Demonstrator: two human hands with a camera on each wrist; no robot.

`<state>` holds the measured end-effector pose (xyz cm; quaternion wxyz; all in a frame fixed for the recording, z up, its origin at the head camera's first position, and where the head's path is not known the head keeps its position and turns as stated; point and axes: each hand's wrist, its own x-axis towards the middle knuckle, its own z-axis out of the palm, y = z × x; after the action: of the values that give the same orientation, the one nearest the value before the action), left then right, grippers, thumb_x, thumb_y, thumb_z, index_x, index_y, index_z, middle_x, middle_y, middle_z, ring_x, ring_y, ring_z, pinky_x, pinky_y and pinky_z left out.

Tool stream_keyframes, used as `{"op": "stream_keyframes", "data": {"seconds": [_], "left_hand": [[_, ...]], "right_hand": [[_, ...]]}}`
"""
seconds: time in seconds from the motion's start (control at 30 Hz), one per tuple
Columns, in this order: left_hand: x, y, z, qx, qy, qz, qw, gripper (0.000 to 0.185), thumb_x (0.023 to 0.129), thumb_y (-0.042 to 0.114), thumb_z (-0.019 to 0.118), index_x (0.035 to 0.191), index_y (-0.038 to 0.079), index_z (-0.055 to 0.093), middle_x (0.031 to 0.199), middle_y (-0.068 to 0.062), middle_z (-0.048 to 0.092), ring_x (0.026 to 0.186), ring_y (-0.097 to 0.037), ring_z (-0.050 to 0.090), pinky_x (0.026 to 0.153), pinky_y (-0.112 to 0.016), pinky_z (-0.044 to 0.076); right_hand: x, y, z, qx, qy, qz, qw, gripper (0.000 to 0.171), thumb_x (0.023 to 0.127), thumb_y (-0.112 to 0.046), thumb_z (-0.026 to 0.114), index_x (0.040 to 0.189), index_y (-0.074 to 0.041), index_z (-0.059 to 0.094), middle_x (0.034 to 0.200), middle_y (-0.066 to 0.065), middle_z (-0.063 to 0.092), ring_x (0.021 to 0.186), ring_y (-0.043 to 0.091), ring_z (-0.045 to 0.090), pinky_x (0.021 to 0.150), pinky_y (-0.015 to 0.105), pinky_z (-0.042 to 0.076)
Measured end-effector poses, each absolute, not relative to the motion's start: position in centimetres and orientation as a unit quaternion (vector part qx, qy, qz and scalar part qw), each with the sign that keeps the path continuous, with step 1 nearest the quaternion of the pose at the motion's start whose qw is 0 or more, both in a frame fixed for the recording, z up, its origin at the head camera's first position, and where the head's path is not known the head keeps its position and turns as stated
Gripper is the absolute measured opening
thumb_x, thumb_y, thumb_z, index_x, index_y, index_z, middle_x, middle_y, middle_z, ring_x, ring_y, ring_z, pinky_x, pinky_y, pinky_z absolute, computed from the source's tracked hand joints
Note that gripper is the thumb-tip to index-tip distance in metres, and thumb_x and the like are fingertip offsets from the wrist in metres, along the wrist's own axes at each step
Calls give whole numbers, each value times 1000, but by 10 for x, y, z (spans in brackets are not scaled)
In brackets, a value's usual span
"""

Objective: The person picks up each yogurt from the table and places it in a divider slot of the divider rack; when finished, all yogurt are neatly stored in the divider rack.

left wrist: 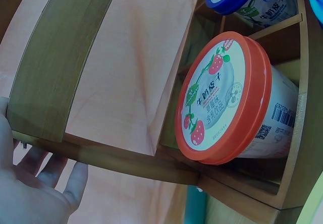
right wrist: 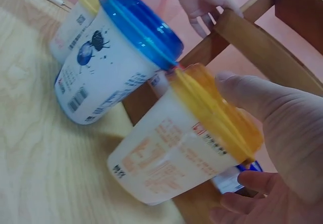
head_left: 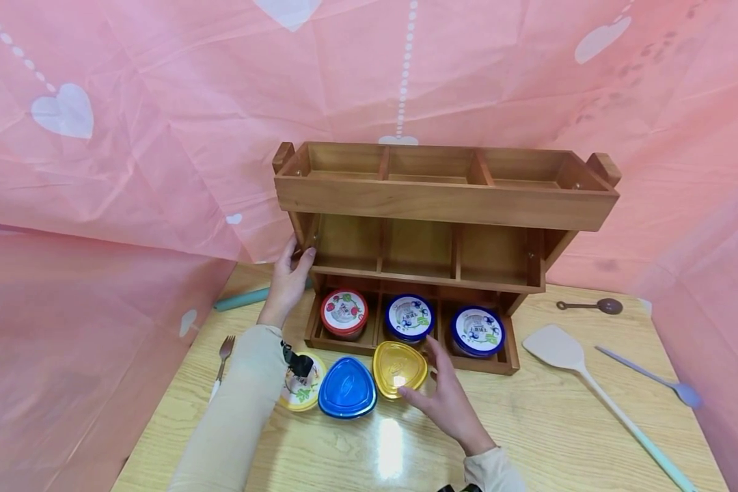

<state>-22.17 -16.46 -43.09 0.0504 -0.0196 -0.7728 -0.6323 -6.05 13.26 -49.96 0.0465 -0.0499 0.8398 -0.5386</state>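
My left hand [head_left: 288, 283] holds the left side of a brown wooden rack [head_left: 449, 205], its fingers partly behind the side piece. My right hand [head_left: 445, 396] is spread around a cup with a yellow translucent lid [head_left: 400, 369], thumb at the near edge and fingers at the right; firm contact cannot be told. Left of that cup stand a blue-lidded cup [head_left: 347, 387] and a yellow-rimmed tub [head_left: 301, 389], partly covered by the left wrist. On the rack's bottom tier sit a red-lidded tub [left wrist: 217, 98] and two blue-lidded tubs [head_left: 409, 317] [head_left: 478, 331].
To the right on the wooden table [head_left: 559, 437] lie a brown spoon [head_left: 609, 306], a white spatula [head_left: 556, 347] with a pale green handle and a blue-grey spoon [head_left: 685, 394]. A fork [head_left: 225, 348] and a teal stick [head_left: 242, 299] lie left. Pink cloth [head_left: 160, 171] hangs behind.
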Motion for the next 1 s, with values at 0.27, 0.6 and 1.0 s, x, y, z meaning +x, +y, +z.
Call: {"op": "stream_keyframes", "data": {"seconds": [0.27,0.6,1.0], "left_hand": [[-221,-164,-432,-13,-783,-620,48,59,103,36,50,157,25,27,153,-13,39,133,-32,46,114,-46,38],[-221,-165,-432,-15,-781,-622,49,59,103,36,50,156,22,28,152,-15,39,133,-32,47,113,-46,38],[-221,-165,-433,-19,-778,-625,54,59,103,34,50,156,22,28,151,-15,40,133,-32,47,114,-45,38]], "right_hand": [[-57,127,-512,-42,825,-561,55,109,75,-27,87,156,-8,16,153,23,32,140,38,37,110,56,38],[-57,115,-514,-44,828,-557,50,109,74,-28,88,156,-11,18,159,20,24,146,38,28,118,56,25],[-58,112,-516,-29,823,-566,41,97,72,-24,89,148,-11,31,151,15,39,139,33,39,115,52,30]]}}
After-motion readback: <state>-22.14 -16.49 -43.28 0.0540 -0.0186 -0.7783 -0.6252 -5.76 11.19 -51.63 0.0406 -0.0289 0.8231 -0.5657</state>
